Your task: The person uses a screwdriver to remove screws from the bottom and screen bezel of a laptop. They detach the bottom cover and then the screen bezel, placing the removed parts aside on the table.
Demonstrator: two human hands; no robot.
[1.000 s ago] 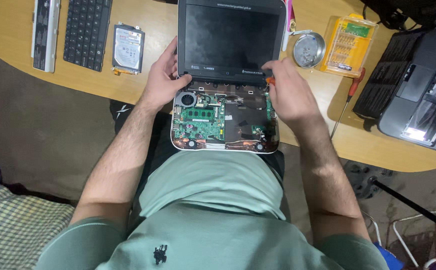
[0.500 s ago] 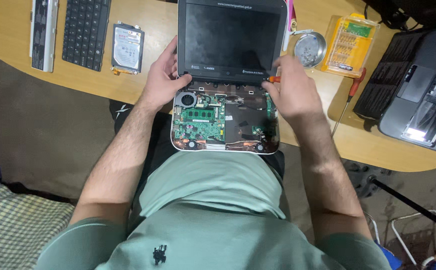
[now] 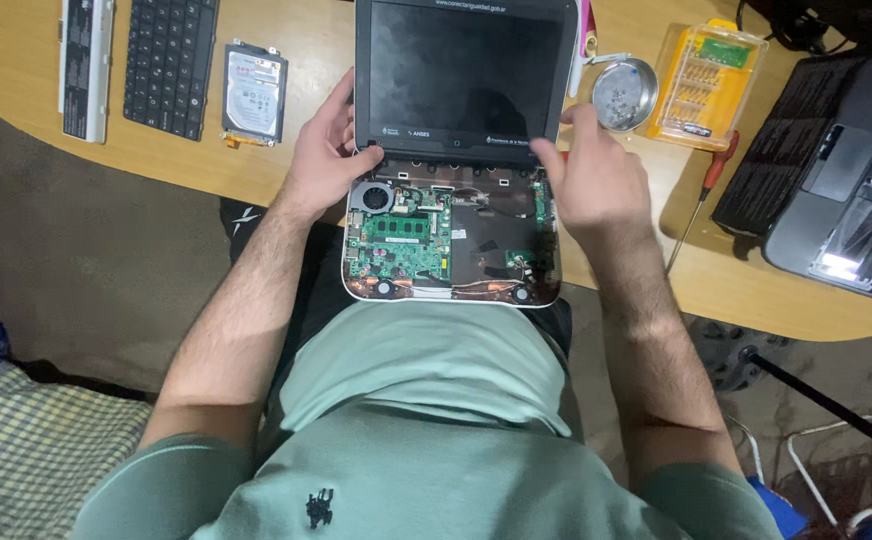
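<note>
Left hand [image 3: 328, 150] grips laptop [image 3: 456, 150] hinge corner.

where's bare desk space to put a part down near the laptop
Free: bare wood between the hard drive and the left hand, and the strip between the red screwdriver and the right hand. Crowded: top right, where the metal dish, yellow bit case and black laptop sit close together.

A small opened laptop [image 3: 453, 150] lies between the left hand [image 3: 324, 160] and right hand [image 3: 596, 185], dark screen upright, its keyboardless base baring a green circuit board [image 3: 399, 245] and fan.
</note>
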